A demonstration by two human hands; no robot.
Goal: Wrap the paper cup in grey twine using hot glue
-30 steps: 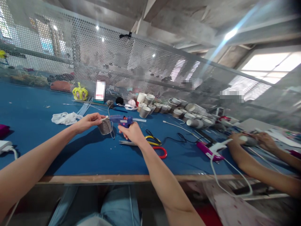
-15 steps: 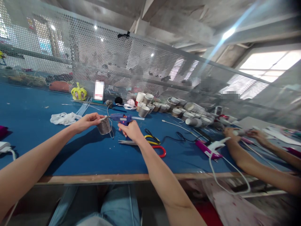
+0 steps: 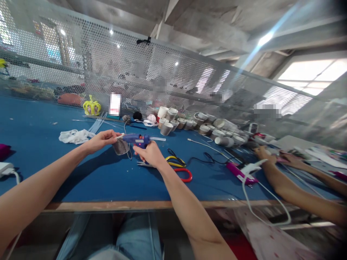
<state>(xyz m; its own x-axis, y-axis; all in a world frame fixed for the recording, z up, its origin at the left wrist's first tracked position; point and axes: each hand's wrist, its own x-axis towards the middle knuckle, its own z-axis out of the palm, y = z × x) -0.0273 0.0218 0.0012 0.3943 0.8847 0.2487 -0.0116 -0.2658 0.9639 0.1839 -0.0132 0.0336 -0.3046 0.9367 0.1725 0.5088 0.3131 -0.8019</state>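
My left hand [image 3: 105,139] pinches the rim of a small grey cup [image 3: 121,147] and holds it tilted a little above the table. A thin grey cord [image 3: 130,154] hangs at the cup's right side. In my right hand [image 3: 149,152] is a blue glue gun [image 3: 137,139], with a clear glue stick [image 3: 158,139] poking out of its back end. Its nozzle lies over the cup's rim, close to my left fingertips; whether it touches is too small to tell. Beneath my right wrist rest scissors [image 3: 183,175] with red and yellow handles.
Several grey and white cups [image 3: 166,127] stand along the perforated metal screen [image 3: 130,68]. A white cloth [image 3: 74,136] and a yellow crown-shaped piece [image 3: 92,106] lie left. On the right are a purple power strip [image 3: 241,174], cables, and a co-worker's hands [image 3: 264,155].
The glue gun has shifted left, so its nozzle now reaches across the cup's rim. My right hand moved with it; my left hand stays nearly in place.
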